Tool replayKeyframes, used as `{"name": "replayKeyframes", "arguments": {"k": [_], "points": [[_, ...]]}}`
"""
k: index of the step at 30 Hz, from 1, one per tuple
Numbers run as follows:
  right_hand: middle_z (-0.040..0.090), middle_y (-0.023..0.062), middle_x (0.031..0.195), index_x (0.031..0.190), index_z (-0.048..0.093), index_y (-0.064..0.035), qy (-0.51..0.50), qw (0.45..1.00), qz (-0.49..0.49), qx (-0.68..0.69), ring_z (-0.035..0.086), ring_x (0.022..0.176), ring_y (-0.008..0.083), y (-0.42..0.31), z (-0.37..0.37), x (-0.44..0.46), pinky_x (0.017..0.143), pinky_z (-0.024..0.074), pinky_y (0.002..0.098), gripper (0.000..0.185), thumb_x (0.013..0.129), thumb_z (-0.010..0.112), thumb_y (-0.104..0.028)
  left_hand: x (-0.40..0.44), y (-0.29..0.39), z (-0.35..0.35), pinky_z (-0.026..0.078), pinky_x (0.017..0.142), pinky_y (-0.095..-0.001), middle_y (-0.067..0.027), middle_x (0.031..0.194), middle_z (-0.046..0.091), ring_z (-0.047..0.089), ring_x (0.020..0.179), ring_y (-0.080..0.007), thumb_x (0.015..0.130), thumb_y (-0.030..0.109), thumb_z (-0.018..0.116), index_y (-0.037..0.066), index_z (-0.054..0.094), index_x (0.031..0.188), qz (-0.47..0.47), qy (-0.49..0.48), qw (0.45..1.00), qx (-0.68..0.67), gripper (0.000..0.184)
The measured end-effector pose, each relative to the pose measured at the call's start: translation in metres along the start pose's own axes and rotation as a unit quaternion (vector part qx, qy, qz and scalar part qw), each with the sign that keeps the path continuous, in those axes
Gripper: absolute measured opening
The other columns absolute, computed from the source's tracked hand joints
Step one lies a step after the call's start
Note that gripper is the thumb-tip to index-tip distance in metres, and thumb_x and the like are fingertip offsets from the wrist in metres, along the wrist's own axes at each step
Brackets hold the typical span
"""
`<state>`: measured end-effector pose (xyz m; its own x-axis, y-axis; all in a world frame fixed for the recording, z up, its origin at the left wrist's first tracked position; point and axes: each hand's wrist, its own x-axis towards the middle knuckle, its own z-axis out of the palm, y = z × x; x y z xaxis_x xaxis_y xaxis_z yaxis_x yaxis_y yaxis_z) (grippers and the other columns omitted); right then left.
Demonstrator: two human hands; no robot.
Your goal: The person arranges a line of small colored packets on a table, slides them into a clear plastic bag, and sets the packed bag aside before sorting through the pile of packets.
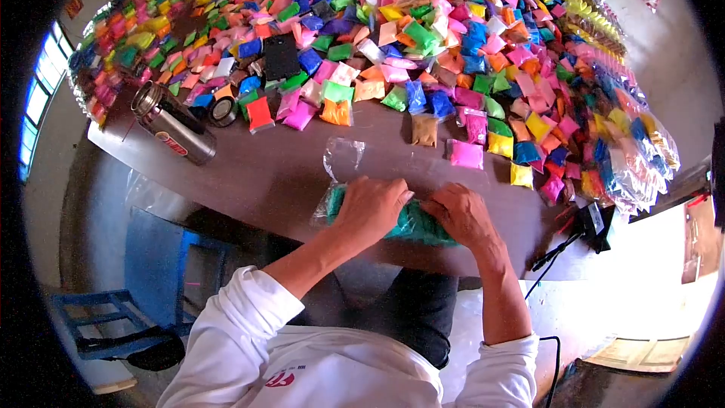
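Note:
A clear plastic bag (412, 221) with teal packets inside lies at the near edge of the brown table (257, 174). My left hand (373, 207) is closed over its left part, with thumb and fingertips pinched together at the top. On the other side my right hand (461, 213) has its fingers curled down onto the bag's right part. A small gap separates the two hands. The undersides of my fingers are hidden. Just beyond my left hand lies a small clear plastic bag (343, 157). A pink packet (465, 154) sits beyond my right hand.
A big heap of colourful packets (423, 30) covers the table's far side. A steel thermos (174, 122) and its dark lid (222, 111) stand at the left. Bundled packets in clear plastic (630, 147) hang at the right edge, near a black cabled device (594, 225). A blue chair (155, 272) is lower left.

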<state>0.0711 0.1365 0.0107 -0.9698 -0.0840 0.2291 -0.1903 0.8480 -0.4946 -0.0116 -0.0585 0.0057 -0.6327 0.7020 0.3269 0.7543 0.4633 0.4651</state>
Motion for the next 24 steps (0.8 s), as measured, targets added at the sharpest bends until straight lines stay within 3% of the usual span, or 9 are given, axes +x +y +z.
{"name": "replayKeyframes", "arguments": {"k": [3, 6, 9, 12, 14, 17, 19, 24], "points": [[0.061, 0.0142, 0.077, 0.081, 0.065, -0.0036, 0.027, 0.999, -0.033, -0.001, 0.06, 0.075, 0.0353, 0.001, 0.0, 0.001, 0.065, 0.0484, 0.0437, 0.016, 0.084, 0.069, -0.019, 0.0, -0.002, -0.003, 0.047, 0.065, -0.0485, -0.0129, 0.068, 0.063, 0.062, 0.066, -0.0384, 0.093, 0.026, 0.057, 0.007, 0.059, 0.083, -0.002, -0.003, 1.0, 0.002, 0.022], [0.06, 0.0142, 0.075, 0.079, 0.065, -0.0035, 0.034, 0.997, -0.071, 0.017, 0.06, 0.072, 0.0347, 0.0, -0.001, 0.0, 0.063, 0.0482, 0.043, 0.017, 0.084, 0.069, -0.019, -0.001, -0.01, -0.011, 0.048, 0.069, -0.0472, -0.0151, 0.076, 0.064, 0.063, 0.073, -0.0383, 0.093, 0.027, 0.058, 0.004, 0.058, 0.084, 0.023, -0.035, 0.998, -0.039, 0.025], [0.058, 0.014, 0.073, 0.078, 0.064, -0.0033, 0.044, 0.997, -0.062, 0.01, 0.06, 0.072, 0.034, -0.003, -0.004, -0.001, 0.062, 0.0482, 0.0423, 0.018, 0.084, 0.069, -0.02, 0.003, -0.019, -0.027, 0.049, 0.077, -0.0426, -0.0182, 0.101, 0.062, 0.061, 0.092, -0.0363, 0.093, 0.023, 0.06, 0.0, 0.058, 0.09, 0.018, -0.055, 0.988, -0.145, 0.023], [0.057, 0.0135, 0.073, 0.078, 0.064, -0.0034, 0.034, 0.998, -0.053, -0.005, 0.06, 0.072, 0.0339, -0.004, -0.006, 0.0, 0.062, 0.0485, 0.0427, 0.018, 0.084, 0.069, -0.02, 0.006, -0.02, -0.045, 0.05, 0.079, -0.0425, -0.0186, 0.103, 0.062, 0.062, 0.092, -0.0363, 0.094, 0.022, 0.059, 0.0, 0.06, 0.091, 0.028, 0.003, 0.996, -0.085, 0.022], [0.058, 0.013, 0.073, 0.078, 0.064, -0.0038, 0.042, 0.997, -0.058, -0.009, 0.06, 0.071, 0.0339, -0.004, -0.006, 0.0, 0.063, 0.0488, 0.0428, 0.019, 0.085, 0.068, -0.021, 0.006, -0.025, -0.042, 0.049, 0.079, -0.0444, -0.017, 0.096, 0.065, 0.063, 0.089, -0.0363, 0.094, 0.026, 0.059, 0.002, 0.061, 0.089, 0.041, 0.041, 0.995, -0.087, 0.025], [0.058, 0.013, 0.074, 0.078, 0.065, -0.0043, 0.062, 0.996, -0.057, -0.025, 0.061, 0.072, 0.0335, -0.005, -0.005, -0.002, 0.063, 0.0491, 0.0431, 0.021, 0.086, 0.067, -0.023, 0.001, -0.02, -0.041, 0.049, 0.075, -0.046, -0.0144, 0.084, 0.066, 0.064, 0.081, -0.0361, 0.093, 0.03, 0.059, 0.004, 0.062, 0.085, -0.025, -0.037, 0.995, -0.088, 0.028], [0.059, 0.0129, 0.074, 0.078, 0.065, -0.0043, 0.052, 0.997, -0.044, -0.029, 0.061, 0.072, 0.0334, -0.005, -0.005, -0.003, 0.063, 0.0491, 0.0432, 0.021, 0.086, 0.067, -0.024, -0.006, -0.018, -0.032, 0.048, 0.069, -0.0468, -0.0127, 0.074, 0.065, 0.063, 0.073, -0.0362, 0.091, 0.033, 0.061, 0.005, 0.061, 0.079, 0.044, -0.024, 0.999, -0.001, 0.03], [0.061, 0.0129, 0.075, 0.078, 0.066, -0.0048, 0.044, 0.998, -0.037, -0.012, 0.062, 0.074, 0.0331, 0.0, -0.001, -0.004, 0.064, 0.0491, 0.0434, 0.021, 0.086, 0.067, -0.024, -0.013, -0.011, -0.02, 0.047, 0.065, -0.0484, -0.015, 0.069, 0.061, 0.062, 0.069, -0.0374, 0.092, 0.032, 0.059, 0.005, 0.057, 0.072, 0.02, 0.011, 0.999, 0.029, 0.034]]}}
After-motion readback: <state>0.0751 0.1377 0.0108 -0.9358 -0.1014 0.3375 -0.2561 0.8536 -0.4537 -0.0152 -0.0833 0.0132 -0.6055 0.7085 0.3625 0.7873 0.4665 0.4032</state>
